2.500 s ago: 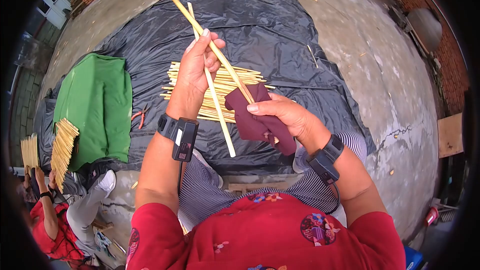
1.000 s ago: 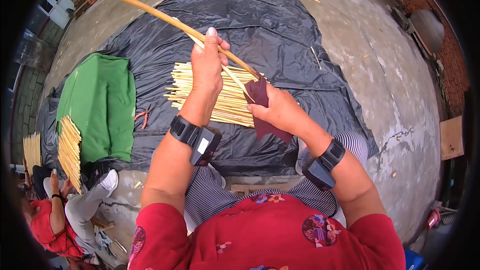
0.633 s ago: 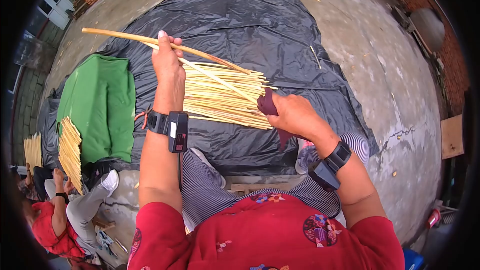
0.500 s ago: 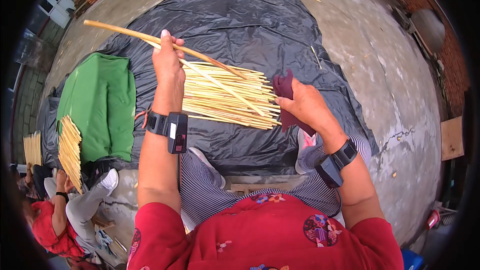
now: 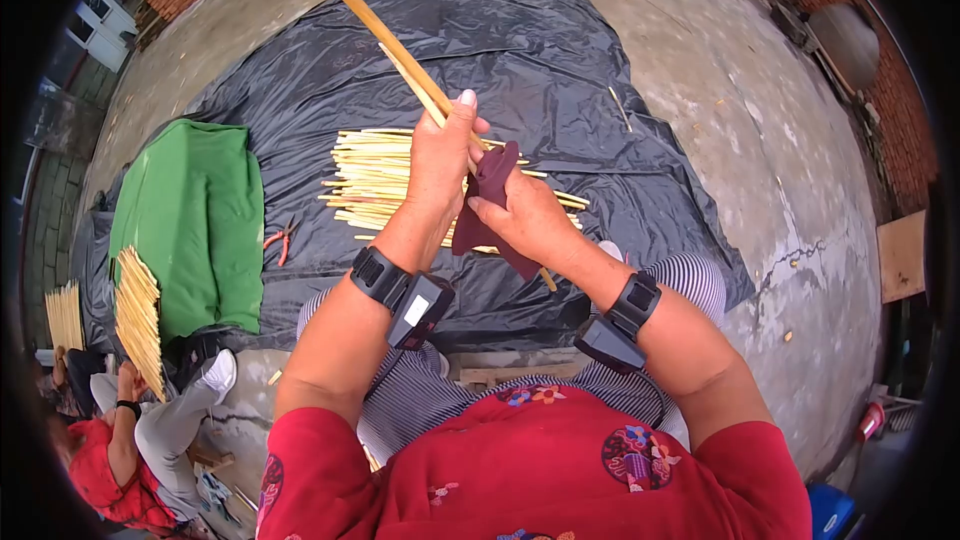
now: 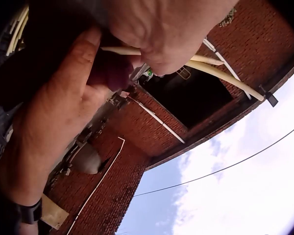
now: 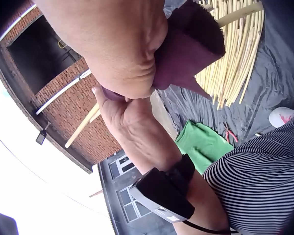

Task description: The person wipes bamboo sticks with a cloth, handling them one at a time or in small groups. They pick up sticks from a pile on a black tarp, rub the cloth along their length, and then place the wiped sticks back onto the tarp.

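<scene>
My left hand grips two pale wooden sticks side by side, a thicker, yellower stick and a thinner, shorter stick. Both slant up and to the left beyond the thumb. Close below it, my right hand holds a dark maroon cloth around the sticks' lower part. One stick end pokes out beneath the cloth. In the right wrist view the cloth wraps in a loose tube with a stick coming out. My right fingers are mostly hidden by cloth.
A pile of similar sticks lies on a black plastic sheet below my hands. Red-handled pliers and a green cloth lie to the left. Another person sits at lower left beside a bundle of sticks.
My right hand, earlier off to the right with the cloth free of the sticks, has come left, and the cloth surrounds them. My left hand moved right and down, tilting the sticks steeper.
</scene>
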A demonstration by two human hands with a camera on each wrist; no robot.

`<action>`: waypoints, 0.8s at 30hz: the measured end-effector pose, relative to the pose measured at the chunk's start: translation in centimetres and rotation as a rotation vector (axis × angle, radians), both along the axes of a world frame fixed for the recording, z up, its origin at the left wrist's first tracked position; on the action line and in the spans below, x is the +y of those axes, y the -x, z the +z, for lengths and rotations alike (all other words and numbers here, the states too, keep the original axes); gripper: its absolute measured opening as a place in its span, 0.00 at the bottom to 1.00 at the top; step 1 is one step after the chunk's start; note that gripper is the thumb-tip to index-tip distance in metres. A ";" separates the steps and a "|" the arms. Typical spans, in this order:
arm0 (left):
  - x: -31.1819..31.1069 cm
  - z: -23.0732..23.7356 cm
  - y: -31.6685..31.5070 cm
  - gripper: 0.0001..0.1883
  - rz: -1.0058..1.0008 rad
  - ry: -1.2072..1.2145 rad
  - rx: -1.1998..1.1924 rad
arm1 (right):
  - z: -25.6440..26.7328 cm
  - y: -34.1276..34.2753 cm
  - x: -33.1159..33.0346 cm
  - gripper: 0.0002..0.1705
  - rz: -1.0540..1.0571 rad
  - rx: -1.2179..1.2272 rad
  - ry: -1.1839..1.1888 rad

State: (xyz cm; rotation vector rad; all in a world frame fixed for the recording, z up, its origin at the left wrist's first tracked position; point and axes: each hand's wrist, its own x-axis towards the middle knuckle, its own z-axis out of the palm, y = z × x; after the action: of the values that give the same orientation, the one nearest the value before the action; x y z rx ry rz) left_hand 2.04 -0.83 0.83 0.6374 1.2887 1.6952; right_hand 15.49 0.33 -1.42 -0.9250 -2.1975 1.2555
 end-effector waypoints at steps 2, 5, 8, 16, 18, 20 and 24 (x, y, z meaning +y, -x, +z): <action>-0.1 -0.1 0.4 0.13 -0.128 -0.013 0.012 | 0.1 -0.1 0.6 0.25 -0.043 0.124 0.226; -0.4 1.1 1.1 0.16 -0.280 -0.075 -0.028 | 1.4 -0.9 1.4 0.20 0.026 0.334 0.729; -0.7 1.5 1.1 0.14 -0.282 -0.102 -0.015 | 2.1 -1.4 1.4 0.19 0.073 0.333 0.791; 0.6 1.0 4.5 0.10 0.114 -0.123 0.024 | 1.6 -1.5 1.1 0.22 0.064 -0.449 -0.145; 0.6 1.0 4.0 0.10 0.116 -0.140 -0.046 | 1.3 -1.0 1.1 0.20 0.130 -0.227 0.140; 0.6 1.6 3.3 0.09 0.052 -0.132 -0.096 | 0.6 -0.6 0.7 0.19 0.207 0.176 0.644; 0.3 2.7 3.1 0.11 -0.018 -0.149 -0.154 | 5.0 0.0 0.7 0.17 0.245 0.294 1.134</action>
State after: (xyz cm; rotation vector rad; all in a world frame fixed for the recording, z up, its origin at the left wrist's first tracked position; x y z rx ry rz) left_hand -1.11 -0.51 3.58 0.5899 1.0534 1.8009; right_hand 15.50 1.01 3.59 -0.7263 -1.2777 2.6357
